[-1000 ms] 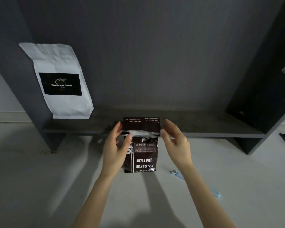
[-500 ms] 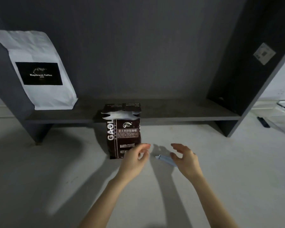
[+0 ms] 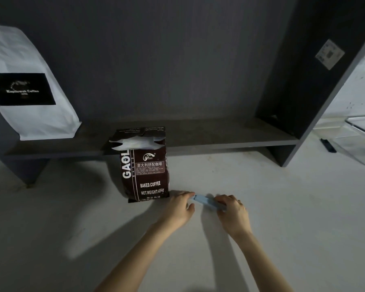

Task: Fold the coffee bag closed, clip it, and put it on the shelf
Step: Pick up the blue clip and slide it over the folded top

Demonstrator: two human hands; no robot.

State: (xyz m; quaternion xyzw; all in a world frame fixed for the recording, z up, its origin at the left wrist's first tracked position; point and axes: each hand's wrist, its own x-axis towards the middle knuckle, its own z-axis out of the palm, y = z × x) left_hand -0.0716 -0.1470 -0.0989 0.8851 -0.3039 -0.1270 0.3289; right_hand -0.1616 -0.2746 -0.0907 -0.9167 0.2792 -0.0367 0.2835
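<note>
A dark brown coffee bag (image 3: 144,169) stands upright on the pale floor, just in front of the low dark shelf (image 3: 209,138). Its torn top is folded over loosely, and white lining shows. A light blue bag clip (image 3: 207,202) lies on the floor to the right of the bag's base. My right hand (image 3: 232,211) grips the clip's right end. My left hand (image 3: 179,208) touches its left end with the fingertips, right beside the bag's lower corner.
A white coffee bag (image 3: 30,85) with a black label leans at the shelf's left end. The shelf's dark right side panel (image 3: 308,85) carries a small sticker. A clear plastic bin (image 3: 358,140) and a small black object (image 3: 328,145) lie on the floor at the right.
Both hands left the top of the coffee bag and came down to the floor. They now hold the blue clip at its two ends. The bag stands on its own.
</note>
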